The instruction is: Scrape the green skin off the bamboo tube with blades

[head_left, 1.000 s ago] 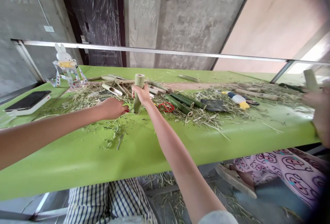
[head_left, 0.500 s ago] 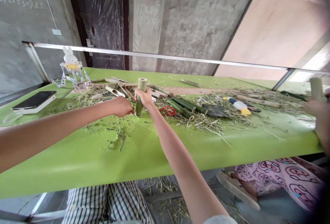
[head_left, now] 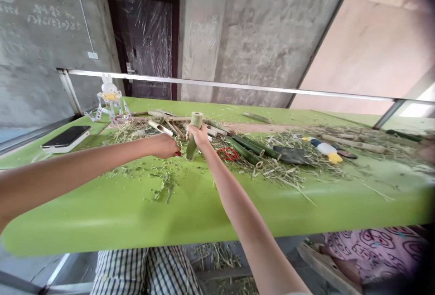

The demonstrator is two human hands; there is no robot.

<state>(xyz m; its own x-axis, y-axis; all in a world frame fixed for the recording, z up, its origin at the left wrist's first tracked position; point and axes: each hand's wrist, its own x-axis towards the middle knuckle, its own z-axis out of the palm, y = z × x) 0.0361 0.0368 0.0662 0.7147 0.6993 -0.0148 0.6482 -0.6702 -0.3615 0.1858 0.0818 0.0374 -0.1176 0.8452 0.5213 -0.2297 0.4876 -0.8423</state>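
Observation:
My right hand (head_left: 199, 135) is wrapped round an upright bamboo tube (head_left: 191, 148), its hollow top end facing up and its lower end near the green tabletop. The tube's lower part looks scraped and pale green. My left hand (head_left: 166, 145) is closed just left of the tube, round a small knife (head_left: 178, 153). Only a bit of the knife's red handle and a thin glint of blade show, close to the tube's lower side. Thin green shavings (head_left: 165, 181) lie on the table in front of my hands.
Dark green bamboo pieces (head_left: 245, 151), a red cord (head_left: 227, 153) and a dark flat blade-like piece (head_left: 292, 154) lie among shavings to the right. A duck-like toy (head_left: 326, 149) lies beyond. A phone on a white block (head_left: 66, 137) and a rabbit figure (head_left: 109, 90) stand left. Another person's hand (head_left: 426, 149) is blurred at the right edge.
The view has swung left and up, so the table sits further right and lower. The co-worker's bamboo piece has left view. Both my grips stay the same; the tube leans slightly more.

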